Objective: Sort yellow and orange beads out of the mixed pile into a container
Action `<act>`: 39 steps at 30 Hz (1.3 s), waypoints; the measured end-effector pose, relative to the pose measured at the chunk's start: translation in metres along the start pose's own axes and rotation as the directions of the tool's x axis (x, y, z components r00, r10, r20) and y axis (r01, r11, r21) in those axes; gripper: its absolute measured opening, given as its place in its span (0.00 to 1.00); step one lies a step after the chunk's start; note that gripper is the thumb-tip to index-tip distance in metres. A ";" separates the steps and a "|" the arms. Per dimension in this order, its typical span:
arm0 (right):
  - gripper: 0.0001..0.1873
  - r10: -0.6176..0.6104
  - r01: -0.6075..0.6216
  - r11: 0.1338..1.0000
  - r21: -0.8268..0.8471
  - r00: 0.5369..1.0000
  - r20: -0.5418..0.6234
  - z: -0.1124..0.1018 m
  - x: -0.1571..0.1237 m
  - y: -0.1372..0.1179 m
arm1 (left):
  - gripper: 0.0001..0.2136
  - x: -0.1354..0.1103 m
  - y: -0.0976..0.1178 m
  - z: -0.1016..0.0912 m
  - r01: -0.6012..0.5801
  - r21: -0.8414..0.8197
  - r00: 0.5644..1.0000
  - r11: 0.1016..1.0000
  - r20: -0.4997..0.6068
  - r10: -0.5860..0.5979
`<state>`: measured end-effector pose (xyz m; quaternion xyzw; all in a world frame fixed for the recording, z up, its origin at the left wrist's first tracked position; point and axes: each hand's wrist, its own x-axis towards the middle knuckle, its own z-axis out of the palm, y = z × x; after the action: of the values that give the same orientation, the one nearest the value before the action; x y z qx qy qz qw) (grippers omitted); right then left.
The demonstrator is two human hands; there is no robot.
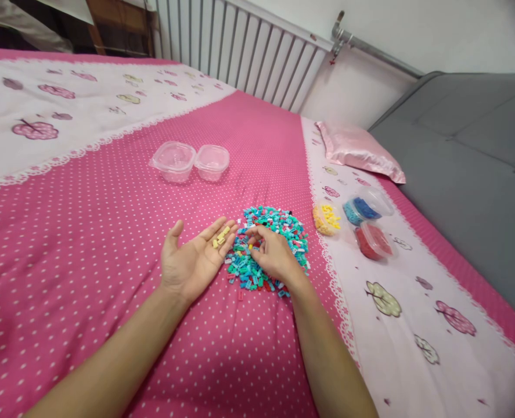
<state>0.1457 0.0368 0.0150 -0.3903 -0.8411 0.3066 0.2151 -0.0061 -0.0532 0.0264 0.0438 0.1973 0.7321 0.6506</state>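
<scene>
My left hand (191, 255) is held palm up beside a heap of small bricks, its fingers stretched out flat. Several pale yellow toy bricks (221, 238) lie across those fingers. Over the left part of the mixed brick heap (298, 238), my right hand (271, 252) is curled with thumb and index finger close together. A small yellow brick (251, 247) shows at their tips. The heap is mostly teal, green and blue, with some red, pink and white pieces, and my right hand hides part of it.
Two clear plastic tubs (174, 159) stand farther back on the pink dotted bedspread (257, 133). To the right are tubs of yellow bricks (327, 219), blue bricks (362, 209) and red bricks (373, 241). A pink pillow (357, 151) lies near the grey headboard (466, 157).
</scene>
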 end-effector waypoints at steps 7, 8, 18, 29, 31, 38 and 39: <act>0.19 0.011 0.011 0.992 0.124 0.985 -0.175 -0.003 0.003 -0.004 | 0.34 -0.001 0.001 0.001 0.012 0.007 1.000 1.000 -0.010 -0.012; 0.18 0.003 0.026 0.989 0.143 0.980 -0.197 -0.003 0.003 -0.005 | 0.34 -0.001 0.001 0.001 0.015 0.006 1.000 1.000 -0.010 -0.015; 0.15 -0.147 0.225 0.932 0.283 0.951 -0.273 0.001 0.001 -0.017 | 0.35 -0.002 0.000 0.000 0.144 -0.013 0.986 0.989 0.092 -0.142; 0.15 -0.195 0.268 0.918 0.294 0.947 -0.254 0.006 0.000 -0.019 | 0.36 -0.004 -0.001 0.001 0.235 -0.009 0.959 0.972 0.163 -0.230; 0.14 -0.193 0.273 0.915 0.297 0.943 -0.272 0.005 0.000 -0.020 | 0.36 -0.004 -0.001 0.000 0.237 -0.006 0.959 0.971 0.159 -0.233; 0.09 0.007 0.094 0.961 0.262 0.932 -0.361 -0.001 0.003 -0.011 | 0.36 -0.003 0.000 -0.001 0.105 0.004 0.991 0.994 0.085 -0.105; 0.08 0.023 0.051 0.973 0.224 0.949 -0.315 -0.002 0.003 -0.009 | 0.35 -0.003 0.000 -0.001 0.078 0.003 0.995 0.997 0.066 -0.078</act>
<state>0.1403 0.0352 0.0230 -0.4007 -0.7577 0.3337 0.3924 -0.0064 -0.0561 0.0263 0.0604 0.1776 0.7042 0.6848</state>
